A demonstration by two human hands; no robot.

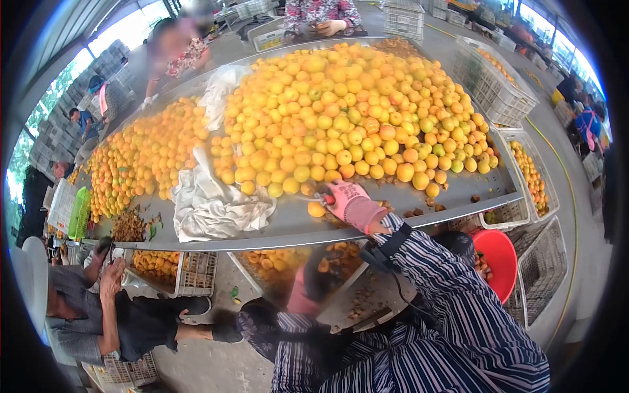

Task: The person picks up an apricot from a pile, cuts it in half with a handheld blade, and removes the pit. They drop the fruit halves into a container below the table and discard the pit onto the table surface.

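My right hand (354,204), in a pink glove, is closed around a small red-handled tool (325,198) at the near edge of the metal table. The tool's thin metal end points left and looks like a knife blade, though it is blurred. Just below it lies a single apricot (316,209). A large heap of apricots (341,118) rises beyond this hand. My left hand (303,293), also gloved in pink, is low over a crate of apricots (262,262) beneath the table edge. Motion blur and a dark shape beside it hide its fingers.
White cloths (213,203) lie left of the heap on the metal table (458,200). A red bucket (496,262) and plastic crates (544,268) stand at my right. A person (85,308) sits close on the left; other people are across the table.
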